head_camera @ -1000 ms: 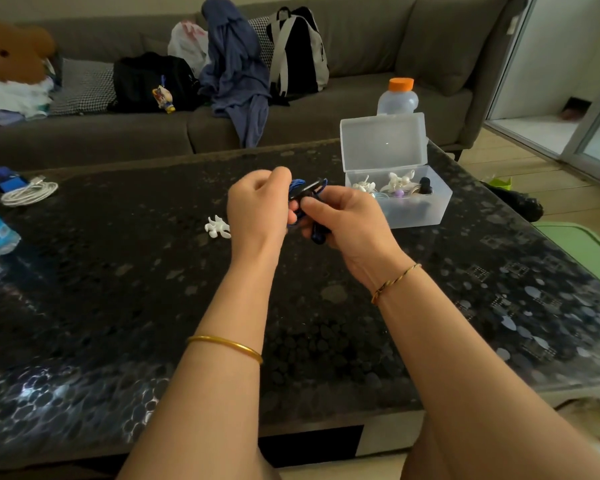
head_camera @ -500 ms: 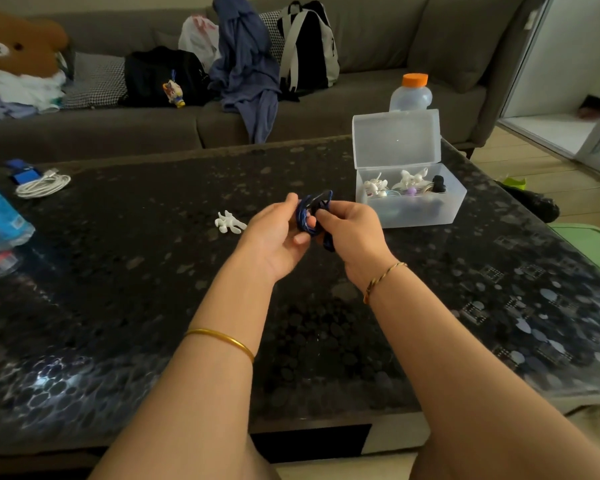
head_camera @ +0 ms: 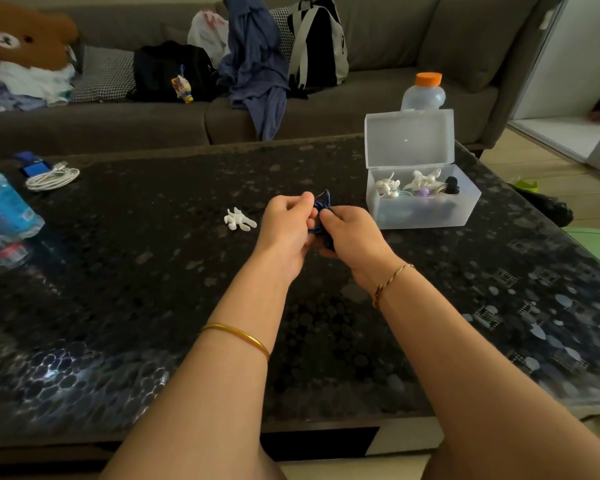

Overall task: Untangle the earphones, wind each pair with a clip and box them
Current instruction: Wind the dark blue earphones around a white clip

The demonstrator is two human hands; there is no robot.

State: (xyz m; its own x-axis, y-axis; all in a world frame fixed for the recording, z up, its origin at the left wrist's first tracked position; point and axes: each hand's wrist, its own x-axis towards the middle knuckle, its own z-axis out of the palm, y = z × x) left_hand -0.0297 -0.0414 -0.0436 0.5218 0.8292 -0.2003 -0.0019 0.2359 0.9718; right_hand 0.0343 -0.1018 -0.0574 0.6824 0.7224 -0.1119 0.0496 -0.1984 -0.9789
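**Q:** What are you holding over the table (head_camera: 153, 271)?

**A:** A pair of dark blue earphones (head_camera: 323, 202), the cable gathered into a small, tight bundle. A loop or two pokes up above my fingers. The rest is hidden inside my grip, so I cannot tell whether a clip is on it.

**Q:** How are your hands set?

**A:** Both are clamped on the bundle. My left hand (head_camera: 286, 225) pinches it from the left with curled fingers and thumb. My right hand (head_camera: 350, 233) curls around it from the right. The two hands touch, with the earphones wedged between them, raised just above the dark tabletop.

**Q:** And nearby?

**A:** A white clip (head_camera: 239, 220) lies flat on the table just left of my left hand, apart from it. The clear plastic box (head_camera: 426, 216) stands to the right of my right hand, lid upright, with other earphones (head_camera: 420, 181) inside.
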